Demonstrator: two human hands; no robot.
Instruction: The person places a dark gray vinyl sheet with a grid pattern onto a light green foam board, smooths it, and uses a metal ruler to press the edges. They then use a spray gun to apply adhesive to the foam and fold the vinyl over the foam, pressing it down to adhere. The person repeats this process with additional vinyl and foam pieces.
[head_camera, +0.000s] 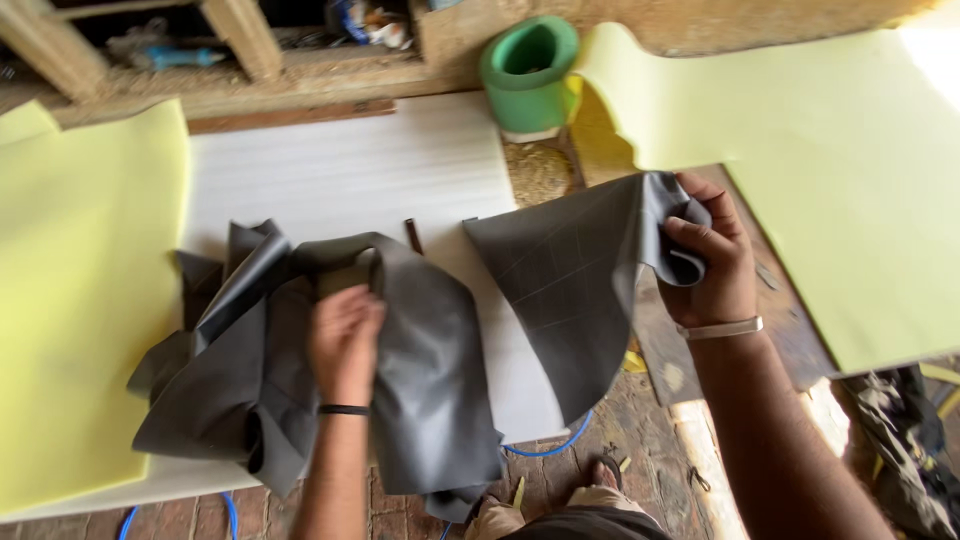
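You are pressing your left hand (345, 340) down, fingers curled, into the crumpled heap of dark grey, leather-like sheet material (300, 370) that is lying over the front left part of the white board (360, 170). Your right hand (705, 265) is pinching, thumb against fingers, the upper corner of a separate cut grey panel with faint ruled lines (570, 280). The panel is hanging off the board's right edge, its long axis running down and leftward from the right hand, so that hand is nearer. Pale yellow foam sheets (840, 170) are flanking the board; a green cup (528, 75) is standing at its far right corner.
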